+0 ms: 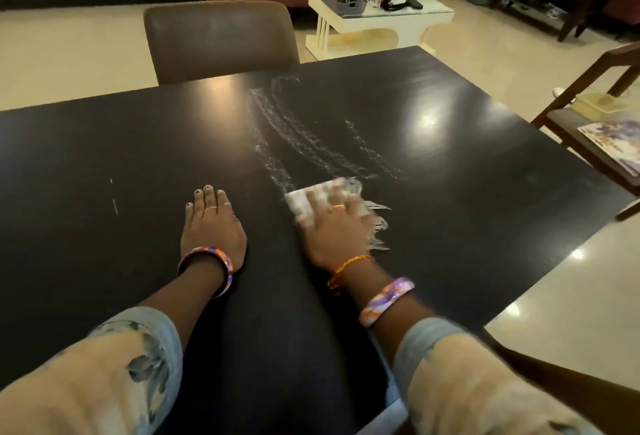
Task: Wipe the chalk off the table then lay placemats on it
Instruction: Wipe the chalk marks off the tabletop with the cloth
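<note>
White chalk streaks (294, 129) run down the middle of the black table (467, 157), with two small marks (114, 206) at the left. My right hand (337, 226) presses flat on a pale wiping cloth (304, 204) at the near end of the streaks; hand and cloth are motion-blurred. My left hand (211, 223) rests flat on the tabletop to the left of the cloth, fingers straight, holding nothing. A patterned placemat (613, 147) lies on a chair seat at the right.
A brown padded chair (221, 39) stands at the table's far side. A wooden chair (588, 95) stands at the right, and another chair's back (568, 382) shows at the near right corner. Beyond is a white side table (381, 18) with a kettle.
</note>
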